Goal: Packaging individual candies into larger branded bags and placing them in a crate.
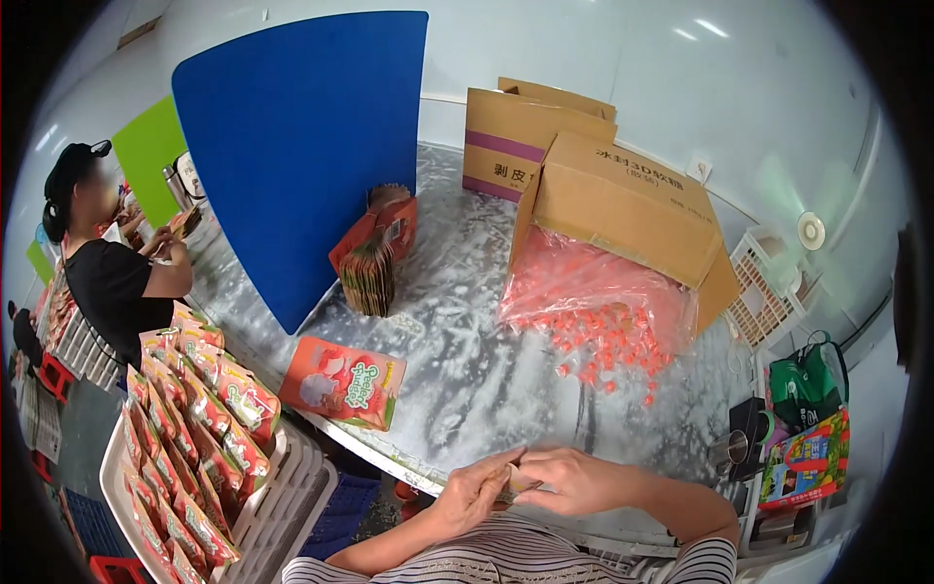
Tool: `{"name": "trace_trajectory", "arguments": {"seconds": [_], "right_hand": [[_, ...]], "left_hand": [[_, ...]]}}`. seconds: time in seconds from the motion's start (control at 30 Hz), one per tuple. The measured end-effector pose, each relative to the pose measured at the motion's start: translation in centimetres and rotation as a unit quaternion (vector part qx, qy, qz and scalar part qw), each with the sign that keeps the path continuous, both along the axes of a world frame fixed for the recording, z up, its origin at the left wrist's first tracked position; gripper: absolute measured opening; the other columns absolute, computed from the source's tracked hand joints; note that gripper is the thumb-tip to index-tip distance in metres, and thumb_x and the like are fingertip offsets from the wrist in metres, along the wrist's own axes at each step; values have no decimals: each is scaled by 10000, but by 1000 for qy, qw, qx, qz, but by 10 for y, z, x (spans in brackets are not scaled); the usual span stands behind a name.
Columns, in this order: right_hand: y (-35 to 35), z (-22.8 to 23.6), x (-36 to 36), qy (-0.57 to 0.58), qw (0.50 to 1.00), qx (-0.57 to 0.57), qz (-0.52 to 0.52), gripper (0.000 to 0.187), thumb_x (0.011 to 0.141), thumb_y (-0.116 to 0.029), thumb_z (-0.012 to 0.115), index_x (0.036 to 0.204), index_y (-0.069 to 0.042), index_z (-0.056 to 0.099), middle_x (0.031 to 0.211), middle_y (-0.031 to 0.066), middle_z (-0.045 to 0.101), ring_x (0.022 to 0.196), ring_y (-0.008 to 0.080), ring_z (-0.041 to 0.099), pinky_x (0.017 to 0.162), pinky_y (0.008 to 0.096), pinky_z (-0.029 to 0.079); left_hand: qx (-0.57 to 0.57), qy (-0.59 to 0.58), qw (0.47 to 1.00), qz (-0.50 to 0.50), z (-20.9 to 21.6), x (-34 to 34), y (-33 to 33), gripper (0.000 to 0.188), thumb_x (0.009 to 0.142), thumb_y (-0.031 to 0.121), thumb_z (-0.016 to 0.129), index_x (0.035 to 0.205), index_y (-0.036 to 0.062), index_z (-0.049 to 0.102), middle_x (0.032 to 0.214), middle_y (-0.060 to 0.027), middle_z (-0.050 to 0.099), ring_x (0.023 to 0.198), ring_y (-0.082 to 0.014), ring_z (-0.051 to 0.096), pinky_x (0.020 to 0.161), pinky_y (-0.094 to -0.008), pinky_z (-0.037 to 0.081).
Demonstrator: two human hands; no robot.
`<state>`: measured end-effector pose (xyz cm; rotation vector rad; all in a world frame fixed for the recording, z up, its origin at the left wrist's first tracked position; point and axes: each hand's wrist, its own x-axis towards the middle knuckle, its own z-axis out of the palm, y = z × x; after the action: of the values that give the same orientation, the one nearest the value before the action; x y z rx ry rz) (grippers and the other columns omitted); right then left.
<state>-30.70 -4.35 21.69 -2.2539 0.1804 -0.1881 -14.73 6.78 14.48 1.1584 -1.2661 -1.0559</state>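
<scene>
Close to my body, at the table's near edge, my left hand [475,494] and my right hand [572,477] meet with closed fingers. Between them is a small pale and greenish piece of packaging [522,481], mostly covered by the fingers; it looks like the edge of a pouch. Ahead and to the left, a red printed pouch [342,383] lies flat on the table. Beyond it, a stack of pouches [369,279] leans by the blue divider. Farther right, small red-orange candies [613,346] spill from a clear pink bag [593,282] in a cardboard box [628,200].
Filled pouches [199,428] stand in rows in a white tray [115,477] on my left, above stacked trays. A blue divider [302,146] rises at the back left; a co-worker [112,263] is beyond it. A second box [494,146], fan [810,231] and bags [806,384] are at right.
</scene>
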Motion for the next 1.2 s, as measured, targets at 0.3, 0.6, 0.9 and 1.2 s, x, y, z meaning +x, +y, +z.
{"name": "trace_trajectory", "arguments": {"seconds": [0.3, 0.6, 0.9, 1.2], "right_hand": [[-20, -9, 5, 43, 997, -49, -36, 176, 832, -177, 623, 857, -3, 609, 807, 183, 625, 705, 367, 613, 638, 447, 487], [-36, 19, 13, 180, 984, -8, 6, 189, 839, -148, 629, 831, 33, 577, 851, 198, 618, 749, 381, 609, 685, 447, 482], [-49, -3, 16, 215, 976, 14, 19, 220, 848, -160, 634, 765, 29, 560, 689, 201, 586, 715, 372, 612, 666, 439, 474], [-39, -48, -4, -231, 879, -277, -311, 512, 738, -26, 766, 1189, 24, 528, 1132, 155, 579, 971, 278, 623, 832, 335, 510]], "left_hand": [[33, -36, 999, 24, 7, 9, -13, 286, 985, 86, 425, 1170, -69, 579, 822, -127, 625, 749, -145, 627, 706, -284, 523], [2, 34, 996, 87, -8, 10, -24, 291, 1001, 124, 440, 1153, -72, 593, 711, -66, 606, 632, -77, 524, 580, -238, 458], [28, -19, 999, 29, -3, 6, -31, 314, 1011, 151, 438, 1167, -77, 587, 737, -83, 635, 655, -98, 589, 622, -265, 520], [34, 99, 987, 125, -2, 4, -52, 398, 1021, 293, 433, 1053, -44, 642, 792, -40, 668, 631, -68, 578, 557, -208, 470]]}}
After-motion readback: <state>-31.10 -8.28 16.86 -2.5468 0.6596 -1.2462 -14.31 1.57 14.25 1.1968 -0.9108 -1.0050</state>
